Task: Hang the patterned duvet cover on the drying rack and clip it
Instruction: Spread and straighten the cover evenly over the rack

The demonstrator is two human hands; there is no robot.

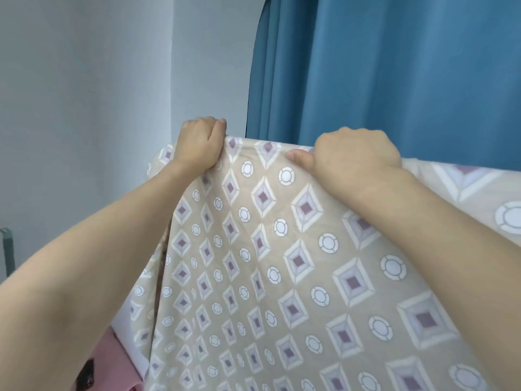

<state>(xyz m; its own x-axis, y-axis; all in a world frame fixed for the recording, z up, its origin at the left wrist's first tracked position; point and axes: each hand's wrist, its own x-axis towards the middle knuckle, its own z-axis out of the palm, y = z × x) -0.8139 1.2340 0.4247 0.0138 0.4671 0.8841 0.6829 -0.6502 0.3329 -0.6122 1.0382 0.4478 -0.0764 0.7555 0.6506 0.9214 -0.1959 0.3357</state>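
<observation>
Holding the patterned duvet cover (282,263) up in front of me, I have both arms raised and the cloth falling from my fists toward my body. My right hand (355,156) is the nearer one, fingers curled over the top fold with the thumb pressed flat on the fabric. My left hand (201,142) is farther out, fist clenched on the same top edge near its corner. That edge runs roughly level from left to right between and beyond my hands, and I judge it lies over a rail, though the drying rack itself is hidden by the cloth. No clip is in sight. Beyond the edge hang the blue curtain (394,74) and the grey wall (84,80).
</observation>
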